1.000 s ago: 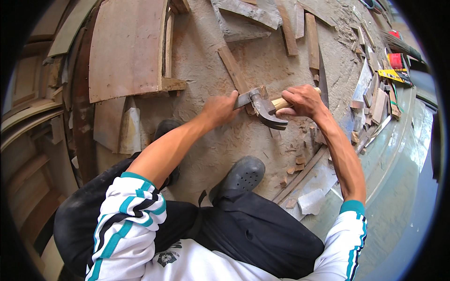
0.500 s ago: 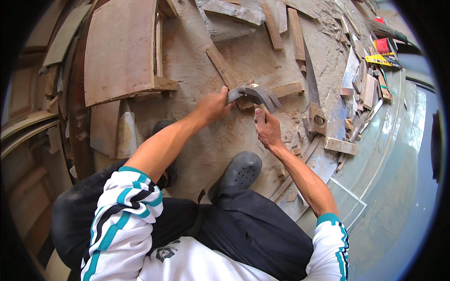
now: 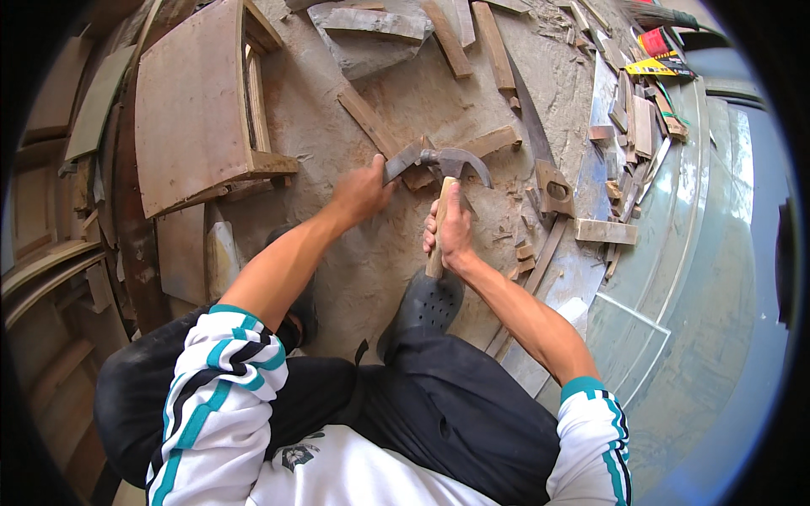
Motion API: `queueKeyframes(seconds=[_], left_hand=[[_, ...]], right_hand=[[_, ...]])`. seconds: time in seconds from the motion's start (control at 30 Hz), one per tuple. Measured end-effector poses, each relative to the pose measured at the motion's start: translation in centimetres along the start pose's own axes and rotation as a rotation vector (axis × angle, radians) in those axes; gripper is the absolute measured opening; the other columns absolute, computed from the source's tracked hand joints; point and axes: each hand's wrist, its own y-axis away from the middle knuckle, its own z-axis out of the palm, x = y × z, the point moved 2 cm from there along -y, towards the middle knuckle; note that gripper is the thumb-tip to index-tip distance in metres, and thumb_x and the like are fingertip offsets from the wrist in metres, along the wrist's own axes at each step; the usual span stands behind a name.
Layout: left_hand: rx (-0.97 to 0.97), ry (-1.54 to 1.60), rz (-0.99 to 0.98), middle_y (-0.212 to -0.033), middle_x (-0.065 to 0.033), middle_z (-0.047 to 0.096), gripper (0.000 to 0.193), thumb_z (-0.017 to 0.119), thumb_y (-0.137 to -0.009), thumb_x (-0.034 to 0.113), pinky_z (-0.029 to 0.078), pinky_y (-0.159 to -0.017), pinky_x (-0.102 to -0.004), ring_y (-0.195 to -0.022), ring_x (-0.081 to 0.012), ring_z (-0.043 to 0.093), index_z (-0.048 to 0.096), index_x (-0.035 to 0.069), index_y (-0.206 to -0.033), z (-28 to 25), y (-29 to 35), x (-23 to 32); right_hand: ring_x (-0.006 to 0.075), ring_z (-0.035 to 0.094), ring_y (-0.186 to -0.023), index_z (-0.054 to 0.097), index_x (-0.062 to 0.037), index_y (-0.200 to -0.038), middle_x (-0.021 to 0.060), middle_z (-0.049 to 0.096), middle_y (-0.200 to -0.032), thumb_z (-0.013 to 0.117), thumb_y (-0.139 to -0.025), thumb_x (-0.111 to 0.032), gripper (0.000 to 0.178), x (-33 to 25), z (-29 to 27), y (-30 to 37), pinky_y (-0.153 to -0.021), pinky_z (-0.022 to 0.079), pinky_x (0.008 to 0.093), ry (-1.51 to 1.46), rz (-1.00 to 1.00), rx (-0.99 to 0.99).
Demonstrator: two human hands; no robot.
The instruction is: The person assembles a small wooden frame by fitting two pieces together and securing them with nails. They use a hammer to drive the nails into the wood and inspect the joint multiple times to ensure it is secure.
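My right hand [image 3: 449,228] is wrapped round the wooden handle of a claw hammer [image 3: 444,196], its thumb along the handle. The dark metal head is uppermost, with the curved claw pointing right. My left hand [image 3: 361,194] is closed on a short, flat grey-brown piece of wood [image 3: 402,161], held at a slant. The hammer's striking end is at the far end of this piece; I cannot tell whether they touch. Below and beyond them, a wooden strip [image 3: 369,119] and a wooden block [image 3: 489,142] lie on the floor.
A wooden cabinet-like box [image 3: 198,110] stands at the left. A handsaw [image 3: 555,192] lies at right, beside scattered offcuts and a metal strip [image 3: 595,148]. Broken concrete [image 3: 367,51] is at the far side. A glass sheet [image 3: 700,253] lies at the far right.
My right hand has drawn slightly left and nearer, and the hammer has turned so its handle shows full length. The left hand keeps its hold on the wood. The whole view has shifted a little.
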Motion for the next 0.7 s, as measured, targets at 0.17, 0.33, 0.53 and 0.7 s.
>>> queueKeyframes(seconds=[0.17,0.33,0.53,0.7], left_hand=[[-0.018,-0.007,-0.003,-0.076,-0.0266,0.067,0.045,0.062,-0.097,0.041,0.050,-0.063,-0.0572,-0.073,-0.0476,0.066,0.048,0.001,-0.110,-0.4,0.0,0.1],[0.009,0.038,0.017,-0.075,-0.0264,0.067,0.042,0.062,-0.097,0.039,0.050,-0.064,-0.0572,-0.073,-0.0482,0.066,0.048,0.001,-0.108,-0.5,0.4,0.3],[0.003,0.008,0.001,-0.075,-0.0239,0.068,0.041,0.063,-0.096,0.040,0.052,-0.062,-0.0554,-0.071,-0.0458,0.068,0.049,0.002,-0.104,-0.5,0.2,0.2],[-0.015,0.007,0.020,-0.076,-0.0258,0.068,0.043,0.061,-0.097,0.040,0.051,-0.063,-0.0561,-0.072,-0.0473,0.067,0.048,0.001,-0.106,-0.5,0.0,0.6]], right_hand=[[0.0131,0.047,-0.040,0.048,-0.0076,-0.087,0.0007,0.045,-0.059,0.042,-0.098,-0.071,0.065,-0.1,0.2,0.2,-0.036,0.043,0.0307,0.104,-0.029,-0.022],[0.0107,0.051,-0.047,0.051,-0.0077,-0.084,-0.0021,0.047,-0.058,0.047,-0.102,-0.063,0.058,-2.6,-0.2,0.2,-0.042,0.044,0.0294,0.585,-0.390,-0.075],[0.0384,0.068,-0.065,0.065,-0.0023,-0.119,0.0230,0.064,-0.070,0.055,-0.104,-0.042,0.043,-4.5,-0.4,1.0,-0.058,0.050,0.0445,0.846,-0.872,-0.099],[0.0400,0.064,-0.057,0.065,-0.0004,-0.103,0.0219,0.062,-0.062,0.058,-0.102,-0.045,0.045,-4.2,-0.6,-0.5,-0.055,0.049,0.0438,1.146,-0.503,-0.035]])
